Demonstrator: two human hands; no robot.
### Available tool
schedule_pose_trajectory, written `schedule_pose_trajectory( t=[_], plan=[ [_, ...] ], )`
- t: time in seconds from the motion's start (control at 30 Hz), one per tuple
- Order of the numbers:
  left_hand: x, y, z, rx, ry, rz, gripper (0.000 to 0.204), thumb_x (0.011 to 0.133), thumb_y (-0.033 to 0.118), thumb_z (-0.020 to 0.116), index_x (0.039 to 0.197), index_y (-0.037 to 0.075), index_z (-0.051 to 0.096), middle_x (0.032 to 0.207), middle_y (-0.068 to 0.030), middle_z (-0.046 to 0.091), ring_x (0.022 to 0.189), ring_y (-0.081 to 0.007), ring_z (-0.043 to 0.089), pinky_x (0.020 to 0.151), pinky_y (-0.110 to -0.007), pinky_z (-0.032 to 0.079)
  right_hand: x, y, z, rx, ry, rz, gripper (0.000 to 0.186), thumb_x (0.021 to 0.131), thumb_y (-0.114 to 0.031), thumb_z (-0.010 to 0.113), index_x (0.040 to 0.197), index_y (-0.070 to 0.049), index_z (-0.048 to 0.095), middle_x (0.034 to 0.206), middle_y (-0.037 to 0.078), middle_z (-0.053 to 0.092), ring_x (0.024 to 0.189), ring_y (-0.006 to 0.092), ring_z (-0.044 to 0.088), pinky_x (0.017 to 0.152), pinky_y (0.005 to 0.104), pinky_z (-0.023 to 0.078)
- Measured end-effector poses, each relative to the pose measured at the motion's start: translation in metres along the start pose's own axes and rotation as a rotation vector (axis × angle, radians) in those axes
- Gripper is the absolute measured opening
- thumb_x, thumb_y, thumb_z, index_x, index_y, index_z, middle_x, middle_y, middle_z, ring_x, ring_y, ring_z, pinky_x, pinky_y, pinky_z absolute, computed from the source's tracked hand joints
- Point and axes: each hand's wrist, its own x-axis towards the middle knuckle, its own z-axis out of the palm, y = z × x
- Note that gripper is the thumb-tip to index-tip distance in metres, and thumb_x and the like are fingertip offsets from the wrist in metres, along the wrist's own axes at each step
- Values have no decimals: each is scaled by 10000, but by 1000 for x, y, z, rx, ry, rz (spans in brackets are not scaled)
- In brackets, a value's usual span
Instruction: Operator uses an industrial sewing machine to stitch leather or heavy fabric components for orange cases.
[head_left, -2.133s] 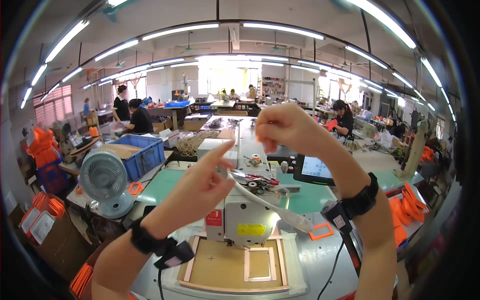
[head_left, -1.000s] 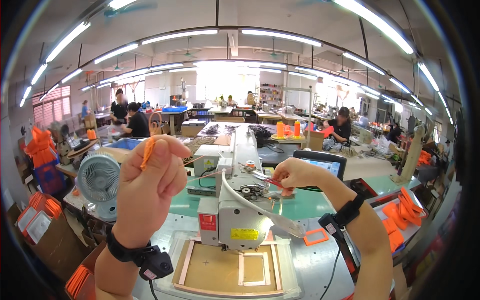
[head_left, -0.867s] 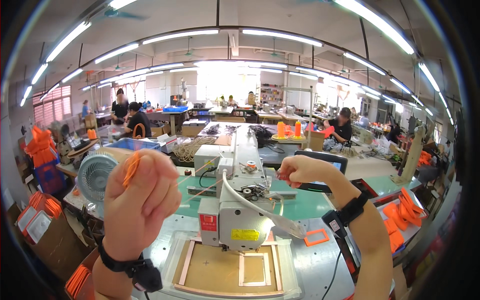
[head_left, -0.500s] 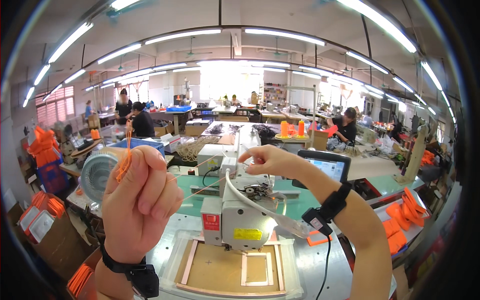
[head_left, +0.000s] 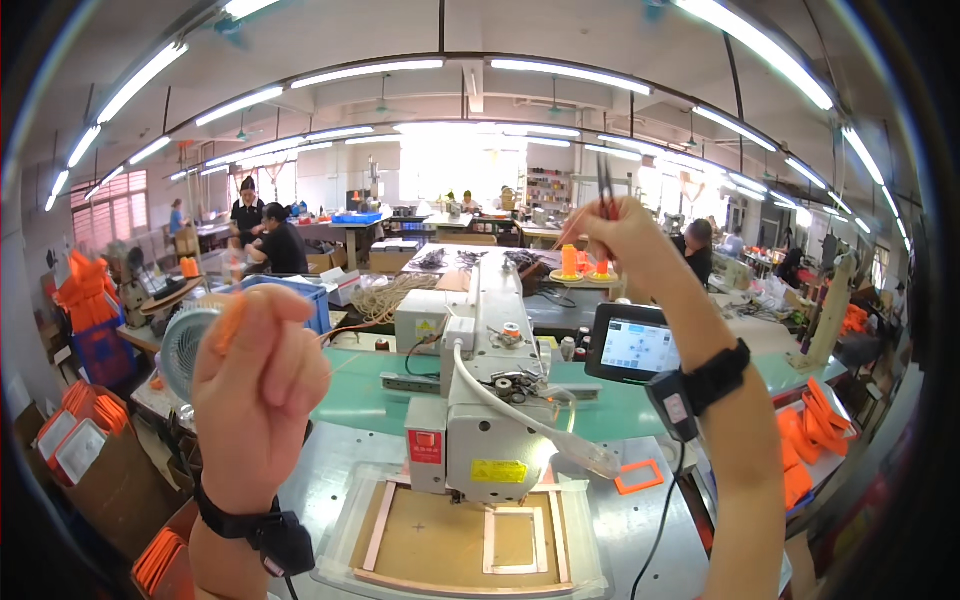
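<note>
My left hand (head_left: 262,375) is closed at left, pinching a bunch of orange thread (head_left: 229,322). My right hand (head_left: 625,240) is raised at right, closed on dark, slender tweezers (head_left: 606,178) pointing upward, with fine orange strands beside them. Just behind it stand orange thread cones (head_left: 569,260) on a stand. Between my forearms is a grey sewing machine (head_left: 505,450) with a spool and small tools on top. Under its head lies a tan template board (head_left: 420,550) with pale strips. An orange rectangular frame (head_left: 620,479) lies right of the head.
A touchscreen (head_left: 630,340) stands right of the machine. A fan (head_left: 185,345) and blue crate (head_left: 310,295) are at left. Orange pieces (head_left: 810,420) fill a tray at right. Co-workers (head_left: 280,245) work at tables farther back.
My right hand has risen from the machine top to above the cones, tweezers upright. My left hand, earlier empty with spread fingers, now pinches thread and has moved slightly left since half a second ago.
</note>
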Motion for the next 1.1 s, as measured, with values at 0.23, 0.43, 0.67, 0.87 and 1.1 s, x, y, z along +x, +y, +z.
schedule_pose_trajectory(
  t=[0.23, 0.43, 0.67, 0.87, 1.1],
  plan=[
    [23, -62, 25, 414, -183, -96, 614, 980, 209, 611, 1490, 23, 324, 1192, -107, 612, 745, -74, 567, 653, -219, 480, -31, -118, 50, 328, -240, -380, 210, 926, -188, 645, 945, 7, 722, 876, 91, 730, 608, 70, 587, 554, 203, 433],
    [26, -68, 50, 202, -497, -207, 522, 1004, 199, 576, 1453, 32, 370, 1199, -104, 589, 752, -31, 528, 681, -199, 488, -37, -143, 70, 395, -384, -558, 282, 967, -240, 586, 1110, -14, 676, 1026, 116, 718, 701, 88, 641, 595, 203, 451],
    [5, -34, 12, 215, -161, -345, 356, 1054, 274, 450, 787, 52, 534, 566, 28, 408, 482, -42, 348, 436, -221, 264, -35, -76, 30, 120, -365, -74, 309, 964, -249, 577, 1168, -29, 653, 783, 44, 644, 542, 47, 501, 506, 198, 364],
    [-7, 6, -15, -110, -69, -135, 363, 1019, 227, 443, 681, 100, 404, 554, -10, 382, 443, -95, 317, 415, -253, 246, -35, 48, 14, -624, -397, -25, 459, 876, -392, 716, 1082, 1, 600, 834, 84, 622, 765, 163, 591, 681, 333, 486],
    [-32, 29, -15, -177, -107, 87, 372, 1035, 206, 412, 680, 101, 380, 559, -23, 383, 446, -109, 316, 404, -266, 248, -52, 87, 40, -885, -267, -88, 299, 829, -293, 707, 986, -41, 670, 968, 144, 670, 907, 345, 644, 785, 428, 504]
  ],
)
